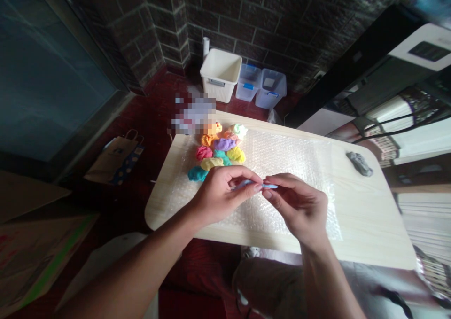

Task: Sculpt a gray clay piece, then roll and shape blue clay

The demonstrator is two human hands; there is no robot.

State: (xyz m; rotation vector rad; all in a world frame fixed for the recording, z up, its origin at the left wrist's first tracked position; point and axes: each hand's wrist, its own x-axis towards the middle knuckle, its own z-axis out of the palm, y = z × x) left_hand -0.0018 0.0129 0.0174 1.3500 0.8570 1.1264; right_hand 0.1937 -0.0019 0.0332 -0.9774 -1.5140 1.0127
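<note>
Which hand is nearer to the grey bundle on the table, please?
The right. The right hand is left of the grey bundle, with bare table between; the left hand is farther left, nearer the coloured bundles.

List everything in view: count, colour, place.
table: 1, pale wood, centre
bubble wrap: 1, clear, on table
thin piece: 1, light blue, above bubble wrap
soft lumps: about ten, mixed colours, table's left
separate lump: 1, grey, table's right
bin: 1, cream, beyond table
boxes: 2, clear, right of bin
paper bag: 1, brown, left
cardboard: count unclear, brown, lower left
wall: 1, dark, behind bin
tall unit: 1, black and white, right
left hand: 1, bare, holding piece
right hand: 1, bare, holding piece
</note>
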